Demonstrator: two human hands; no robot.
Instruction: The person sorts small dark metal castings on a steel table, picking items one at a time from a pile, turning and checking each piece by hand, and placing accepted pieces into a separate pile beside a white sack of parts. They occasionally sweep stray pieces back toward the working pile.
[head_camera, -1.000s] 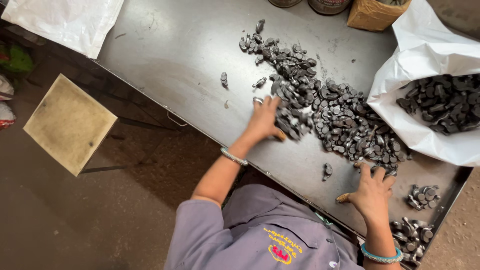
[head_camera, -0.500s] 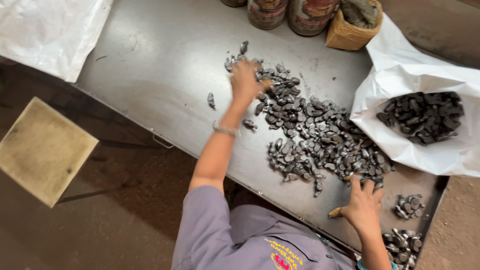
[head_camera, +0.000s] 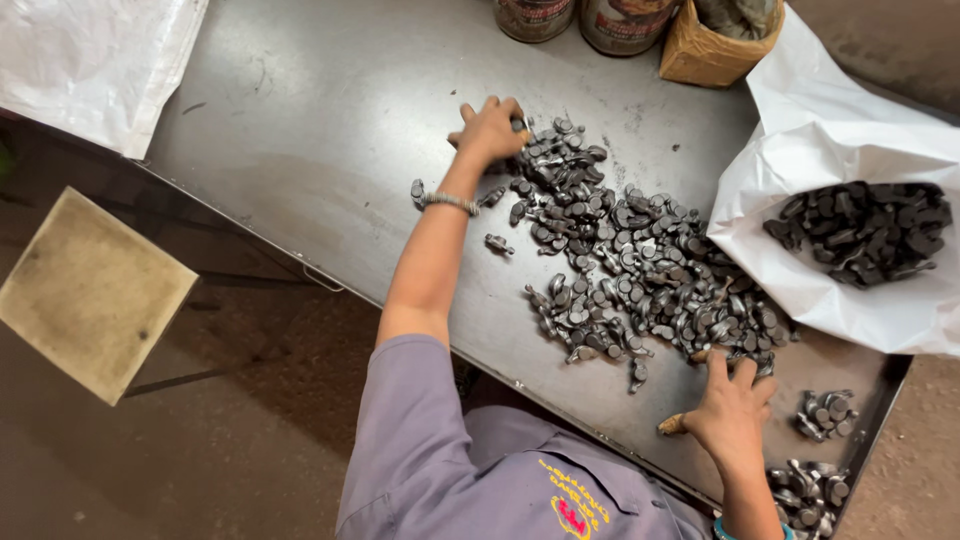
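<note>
Since the earlier frames the left hand (head_camera: 490, 130) has travelled from the middle of the heap of dark metal parts (head_camera: 630, 270) up to its far end, and now rests there palm down, fingers loosely spread and cupped over the topmost pieces; whether any piece is gripped beneath it cannot be told. A thin bracelet (head_camera: 450, 202) sits on that wrist. A few stray parts (head_camera: 498, 243) lie just beside the forearm, apart from the heap. The right hand (head_camera: 732, 412) has stayed at the near edge of the heap, fingers splayed wide, fingertips touching the closest pieces, holding nothing.

The heap runs diagonally between the two hands on a grey metal table (head_camera: 300, 130). Just right of the right hand lies a small separate cluster of parts (head_camera: 826, 412), with another near the table's corner below it. Beyond the heap, to the right of both hands, an open white sack (head_camera: 830, 130) holds more dark parts. Behind the left hand stand two tins (head_camera: 575, 18) and a small woven basket (head_camera: 715, 50). Far left of it a white bag (head_camera: 90, 60) overhangs the table, and a square stool (head_camera: 90, 295) stands on the brown floor.
</note>
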